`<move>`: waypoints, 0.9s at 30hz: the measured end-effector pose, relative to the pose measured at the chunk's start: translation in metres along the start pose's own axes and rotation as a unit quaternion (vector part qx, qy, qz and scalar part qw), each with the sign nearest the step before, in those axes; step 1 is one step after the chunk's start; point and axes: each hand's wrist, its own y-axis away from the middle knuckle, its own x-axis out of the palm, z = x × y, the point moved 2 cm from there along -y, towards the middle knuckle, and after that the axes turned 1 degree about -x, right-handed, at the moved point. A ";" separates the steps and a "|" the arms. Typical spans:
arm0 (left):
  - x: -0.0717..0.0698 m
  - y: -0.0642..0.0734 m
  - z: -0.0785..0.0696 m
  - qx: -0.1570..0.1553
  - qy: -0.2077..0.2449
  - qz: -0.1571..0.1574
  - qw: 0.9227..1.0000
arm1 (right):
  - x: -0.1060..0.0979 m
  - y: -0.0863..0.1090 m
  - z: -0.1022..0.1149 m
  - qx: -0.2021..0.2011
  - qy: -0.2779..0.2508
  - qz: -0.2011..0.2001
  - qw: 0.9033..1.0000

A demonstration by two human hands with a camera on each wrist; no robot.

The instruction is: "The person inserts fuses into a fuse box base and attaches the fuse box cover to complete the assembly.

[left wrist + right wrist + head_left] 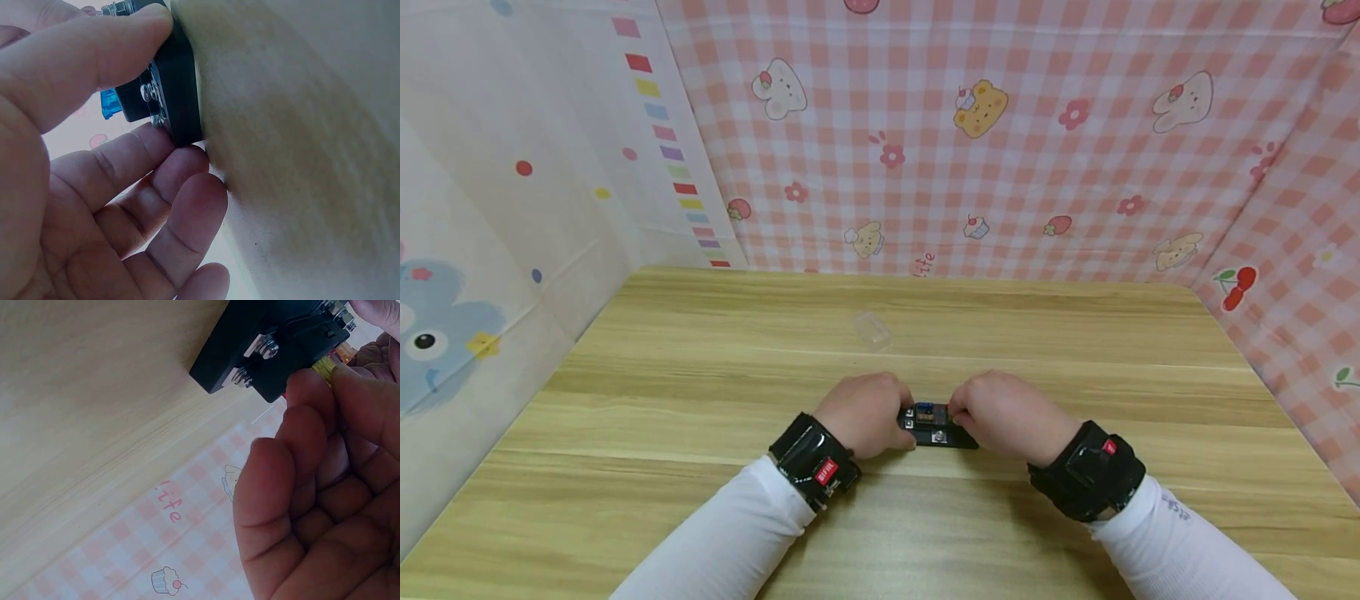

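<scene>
A black fuse block (958, 436) with metal screw terminals lies on the table between both hands in the head view. My left hand (861, 415) grips its left end, thumb on the near side and fingers at the far side. A blue blade fuse (110, 104) stands in the block. At the block's right end, my right hand (1011, 417) pinches a yellow blade fuse (324, 367) between thumb and index finger. The fuse meets the block there; how deep it sits is hidden by the fingers. Bits of red and orange show beside it in the right wrist view.
A clear plastic cover (872, 331) lies on the wooden table (700, 375) beyond the left hand. Patterned cloth (925, 167) hangs behind the table's far edge and along both sides.
</scene>
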 end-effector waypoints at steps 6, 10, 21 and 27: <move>0.000 0.000 0.000 0.000 0.003 -0.001 1.000 | 0.000 0.000 0.000 -0.003 0.003 -0.003 1.000; 0.001 -0.001 0.000 0.000 0.004 0.000 1.000 | 0.000 0.000 0.000 -0.005 0.002 0.000 1.000; 0.000 0.000 0.000 -0.004 0.002 0.005 1.000 | 0.001 -0.001 0.001 -0.002 -0.001 -0.004 1.000; 0.000 -0.001 0.000 0.001 0.002 0.002 1.000 | 0.000 0.000 0.002 -0.001 0.008 -0.006 1.000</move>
